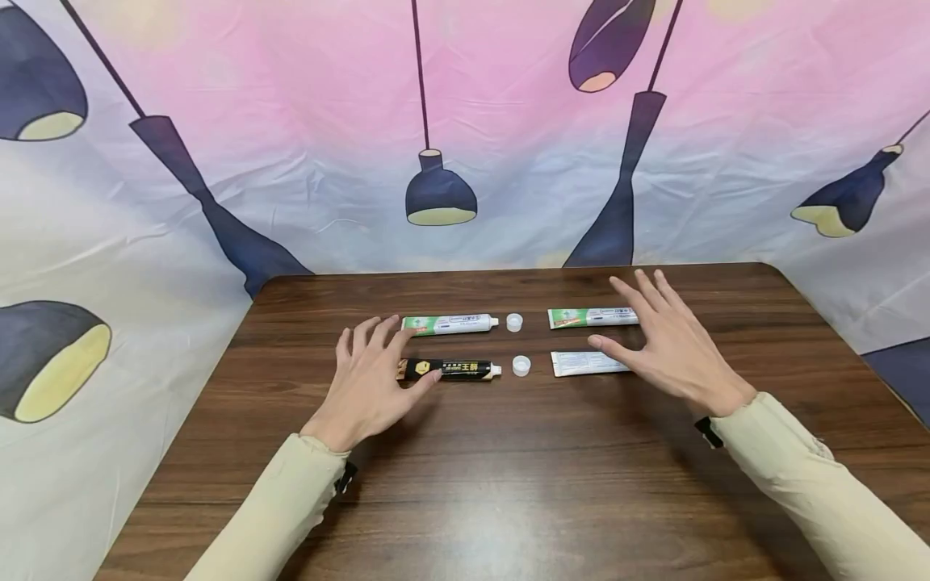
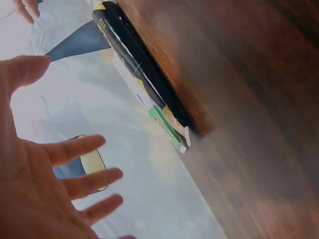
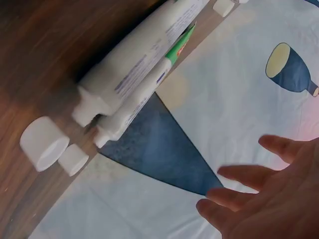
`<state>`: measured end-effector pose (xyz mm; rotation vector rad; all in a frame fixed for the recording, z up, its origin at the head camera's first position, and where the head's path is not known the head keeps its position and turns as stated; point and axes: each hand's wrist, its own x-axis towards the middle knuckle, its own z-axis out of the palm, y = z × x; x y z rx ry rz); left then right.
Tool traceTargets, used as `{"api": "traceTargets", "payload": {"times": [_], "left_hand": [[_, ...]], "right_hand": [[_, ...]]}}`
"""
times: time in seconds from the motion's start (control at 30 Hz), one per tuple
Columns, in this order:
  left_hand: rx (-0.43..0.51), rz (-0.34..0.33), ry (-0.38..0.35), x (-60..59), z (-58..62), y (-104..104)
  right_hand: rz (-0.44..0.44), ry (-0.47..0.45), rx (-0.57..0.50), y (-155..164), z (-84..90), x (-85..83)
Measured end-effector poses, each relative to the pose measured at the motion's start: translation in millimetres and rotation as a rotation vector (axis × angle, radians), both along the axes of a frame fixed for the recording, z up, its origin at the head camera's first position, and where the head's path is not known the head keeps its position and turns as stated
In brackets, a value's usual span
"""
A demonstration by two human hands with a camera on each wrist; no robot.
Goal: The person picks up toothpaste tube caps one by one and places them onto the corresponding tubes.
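Right ends of the far-right tube (image 1: pixel 592 316) and near-right tube (image 1: pixel 587 363) hidden under the right hand (image 1: pixel 672 343); left end of the black tube (image 1: pixel 450 369) covered by the left hand (image 1: pixel 366 383). Print on all tubes too small to read. Both wrist views blurred, with palms cut off by the frame edges.

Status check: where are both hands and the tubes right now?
Left hand open, thumb by the black tube. Right hand open over two right tubes. Four tubes, two loose caps between them. Nothing in the way.
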<state>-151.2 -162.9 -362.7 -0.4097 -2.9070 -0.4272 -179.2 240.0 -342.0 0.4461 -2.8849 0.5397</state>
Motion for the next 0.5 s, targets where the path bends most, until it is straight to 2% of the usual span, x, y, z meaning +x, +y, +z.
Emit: {"api": "traceTargets", "payload": {"times": [0.23, 0.37, 0.5], "left_hand": [[0.038, -0.084, 0.022, -4.1, 0.7, 4], [0.069, -0.116, -0.007, -8.0, 2.3, 8], [0.085, -0.145, -0.05, -15.1, 4.3, 12]], "right_hand": [[0.023, 0.096, -0.064, -20, -7.0, -6.1], [0.034, 0.109, -0.118, -30, -9.6, -9.3], [0.069, 0.095, -0.127, -37, -11.5, -15.4]]}}
